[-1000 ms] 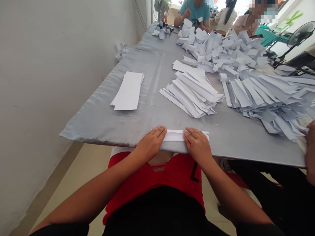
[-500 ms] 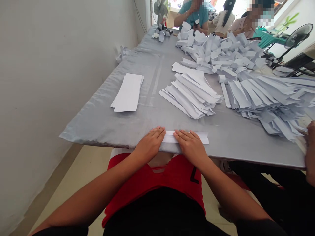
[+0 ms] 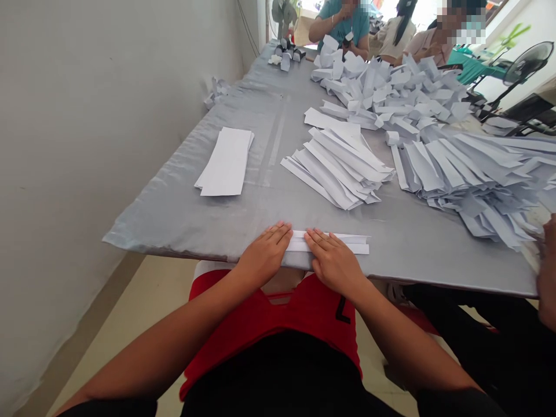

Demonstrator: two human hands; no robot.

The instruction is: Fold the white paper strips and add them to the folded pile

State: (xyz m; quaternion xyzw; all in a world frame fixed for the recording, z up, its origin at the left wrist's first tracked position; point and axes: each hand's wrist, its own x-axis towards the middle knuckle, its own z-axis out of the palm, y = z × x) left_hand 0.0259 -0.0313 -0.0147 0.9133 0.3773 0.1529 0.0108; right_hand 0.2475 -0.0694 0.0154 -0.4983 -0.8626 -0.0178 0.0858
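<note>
A folded strip of white paper (image 3: 358, 248) lies along the near edge of the table. My left hand (image 3: 267, 250) rests flat on its left end, fingers stretched out and hiding that end. Over the strip's middle, my right hand (image 3: 332, 255) presses down with straight fingers. A short stretch of paper shows between the two hands, and the right end sticks out past my right hand. Beyond them lies a loose pile of folded paper strips (image 3: 339, 168). To the left is a neat stack of flat white paper sheets (image 3: 226, 162).
More folded papers (image 3: 473, 179) spread at the right, with a heap of curled paper pieces (image 3: 386, 87) behind. A grey cloth covers the table (image 3: 165, 214); a wall (image 3: 108, 116) runs along its left. Another person's hand (image 3: 548, 272) is at the right edge. Several people sit beyond.
My right hand has shifted slightly left along the paper strip, its thumb now showing apart from the fingers. My left hand stays nearly in place.
</note>
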